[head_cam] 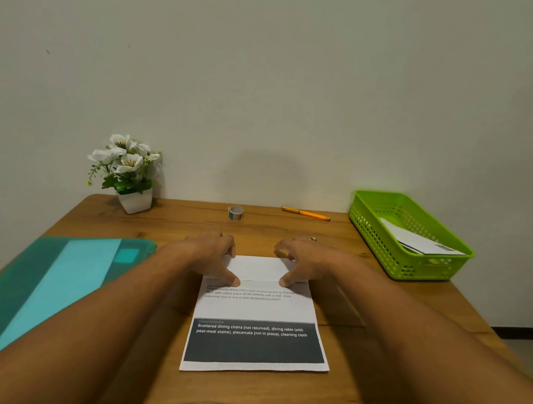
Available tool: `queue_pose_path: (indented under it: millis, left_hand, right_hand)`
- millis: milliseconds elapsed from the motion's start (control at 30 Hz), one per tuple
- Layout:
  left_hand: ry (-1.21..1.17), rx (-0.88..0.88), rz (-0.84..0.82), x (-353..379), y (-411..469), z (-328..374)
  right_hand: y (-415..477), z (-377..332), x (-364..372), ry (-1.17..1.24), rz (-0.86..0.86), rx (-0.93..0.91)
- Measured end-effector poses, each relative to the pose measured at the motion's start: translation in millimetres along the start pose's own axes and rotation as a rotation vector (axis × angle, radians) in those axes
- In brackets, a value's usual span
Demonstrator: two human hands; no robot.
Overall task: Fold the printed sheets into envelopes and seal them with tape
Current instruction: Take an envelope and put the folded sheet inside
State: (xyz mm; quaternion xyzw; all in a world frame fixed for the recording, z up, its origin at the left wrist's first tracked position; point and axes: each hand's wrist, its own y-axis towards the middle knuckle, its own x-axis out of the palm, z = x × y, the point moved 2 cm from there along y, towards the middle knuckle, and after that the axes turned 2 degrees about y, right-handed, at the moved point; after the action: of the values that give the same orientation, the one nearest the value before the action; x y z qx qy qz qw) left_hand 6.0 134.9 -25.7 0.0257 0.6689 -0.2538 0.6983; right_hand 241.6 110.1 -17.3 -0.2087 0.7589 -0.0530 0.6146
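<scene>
**A:** How do the hands hold the paper?

**B:** The left hand (215,251) and the right hand (302,258) lie on the folded-down top flap of the white printed sheet with a dark band (254,310). Each thumb presses on the free edge of the flap, and the bent fingers rest at the far crease. In both hands the thumb and the fingers are well apart. I cannot tell if the fingers pinch the crease or only press on it.

**A:** And where is the sheet?

**B:** It lies flat in the middle of the brown wooden tabletop (179,224), toward the front edge, with its dark band nearest the person.

**A:** What can go wrong from here?

**B:** I think the crease can come out crooked if one thumb pushes more than the other, because nothing holds the sheet on the smooth wood. Then the later folds will not meet, and the tape will close a skew envelope. Also, the small roll of tape (235,213) stands near the far edge, not far from the orange pen (305,214). To reach it, one hand must leave the paper, and the flap may spring open.

**A:** What else is there?

**B:** A green plastic basket (417,270) sits at the far right corner with a white folded paper (422,241) inside. A teal translucent folder (51,282) lies along the left edge. A white pot of white flowers (134,200) stands at the far left corner.
</scene>
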Motion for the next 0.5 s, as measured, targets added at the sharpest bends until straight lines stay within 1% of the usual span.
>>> queue_pose_path:
  millis: [67, 200, 300, 500]
  left_hand:
    - [-0.058, 0.005, -0.014, 0, -2, 0]
    - [-0.181, 0.006, -0.108, 2, -4, 0]
    - [-0.2, 0.035, -0.139, 4, -6, 1]
    - [-0.152, 0.111, -0.064, 10, -6, -2]
  right_hand:
    - [-1, -2, 0, -0.002, -0.013, 0.002]
    - [-4, -4, 0, 0.031, -0.036, 0.005]
    - [-3, -6, 1, 0.062, -0.072, 0.012]
    - [3, -7, 5, 0.035, -0.043, -0.01]
